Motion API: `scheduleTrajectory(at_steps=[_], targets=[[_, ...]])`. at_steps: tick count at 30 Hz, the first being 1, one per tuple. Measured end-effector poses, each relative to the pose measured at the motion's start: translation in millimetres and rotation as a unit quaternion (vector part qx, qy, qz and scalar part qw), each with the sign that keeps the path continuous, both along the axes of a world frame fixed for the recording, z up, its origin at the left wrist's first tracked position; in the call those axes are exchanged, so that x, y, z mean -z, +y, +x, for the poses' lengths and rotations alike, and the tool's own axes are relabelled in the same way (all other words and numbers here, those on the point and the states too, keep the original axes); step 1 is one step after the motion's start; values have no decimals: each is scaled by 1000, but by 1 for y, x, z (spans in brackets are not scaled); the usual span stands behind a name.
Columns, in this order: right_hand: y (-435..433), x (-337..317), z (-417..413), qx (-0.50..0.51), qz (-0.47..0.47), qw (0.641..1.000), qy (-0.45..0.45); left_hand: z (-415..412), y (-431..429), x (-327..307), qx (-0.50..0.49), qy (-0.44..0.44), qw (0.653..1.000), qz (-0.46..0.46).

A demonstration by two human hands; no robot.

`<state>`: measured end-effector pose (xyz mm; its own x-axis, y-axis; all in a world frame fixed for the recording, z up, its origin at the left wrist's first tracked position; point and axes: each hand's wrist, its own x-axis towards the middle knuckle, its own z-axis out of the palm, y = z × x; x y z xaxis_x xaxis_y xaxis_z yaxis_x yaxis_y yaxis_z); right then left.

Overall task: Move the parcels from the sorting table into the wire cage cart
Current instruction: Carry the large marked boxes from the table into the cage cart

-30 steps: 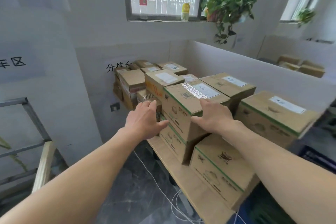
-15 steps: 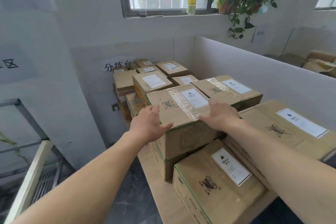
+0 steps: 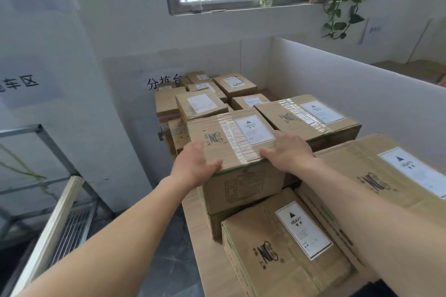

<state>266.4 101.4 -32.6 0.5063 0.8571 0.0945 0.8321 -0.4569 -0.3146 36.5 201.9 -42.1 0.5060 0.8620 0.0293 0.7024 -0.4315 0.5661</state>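
Started at the lower left of the frame: spotted the cage cart [image 3: 36,176] there, metal frame and wire floor, well apart from the stack, across a strip of dark floor. Probably parked close on purpose, to make each carry just a turn to the left.

Moved on to the middle: saw the left hand [image 3: 195,167] wrapped round the near left corner of the top box [image 3: 231,144], thumb over the top edge, fingers down the left side and out of sight. Looked like a proper grip, fair enough given the "HEAVY" label [image 3: 254,129] stuck on the lid. Found that box resting on another one, not lifted as far as could be told, near the front end of the table [image 3: 200,248].

Just right of that: had the right hand [image 3: 287,152] laid over the near right corner, thumb along the front edge. Couldn't tell whether the fingertips hooked over the side or just pressed flat. Hands apart, one per corner, likely to keep a heavy load level.

Further right: noticed a big box [image 3: 386,176] packed just beside it, so not much finger room on that side. Would've gone slow on the lift.
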Motion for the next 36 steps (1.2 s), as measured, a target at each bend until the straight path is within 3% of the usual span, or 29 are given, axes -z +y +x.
scheduleTrajectory(at_steps=[6, 10, 19, 28, 36], targets=[[-6, 0, -3, 21, -11, 1000, -9, -5, 0, 0, -44, -70, 996, -25], [-11, 2, -10, 31, -25, 997, 62, -15, 0, 3, -50, -44, 994, -82], [-21, -7, -46, 90, 55, 987, 124, -54, -18, 4, -20, -129, 979, -159], [-30, -18, -144, 65, 70, 990, 105, -160, -36, -2, -59, -201, 965, -160], [-7, -21, -272, -12, 47, 990, 133, -298, -42, -8, -160, -175, 961, -140]])
